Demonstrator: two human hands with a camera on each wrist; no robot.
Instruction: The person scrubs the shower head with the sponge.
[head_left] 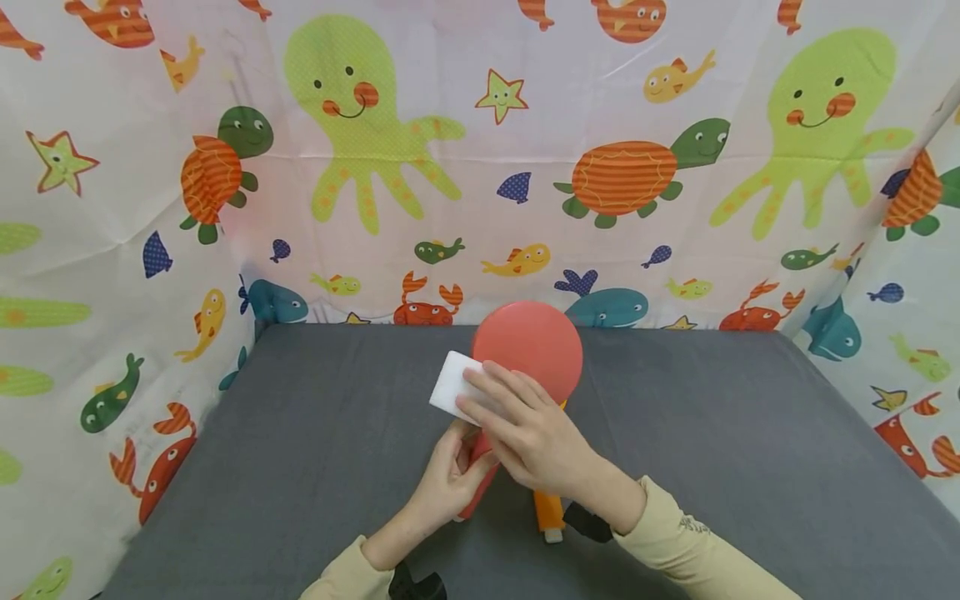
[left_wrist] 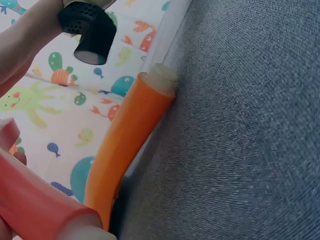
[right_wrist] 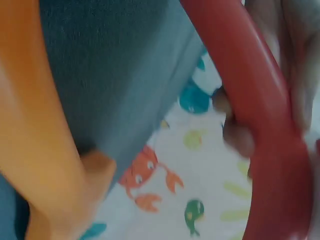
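Left hand (head_left: 446,483) grips handle (head_left: 478,490) of red paddle (head_left: 528,343), which extends toward 1 o'clock; right hand (head_left: 532,433), fingers over block (head_left: 450,385), pinch indeterminable; advise steady handle, light even block pressure.

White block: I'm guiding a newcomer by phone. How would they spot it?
Over the grey table, near the red disc, find the right hand. It partly covers the white block, straight-edged and plain white, unlike the round disc and orange handle.
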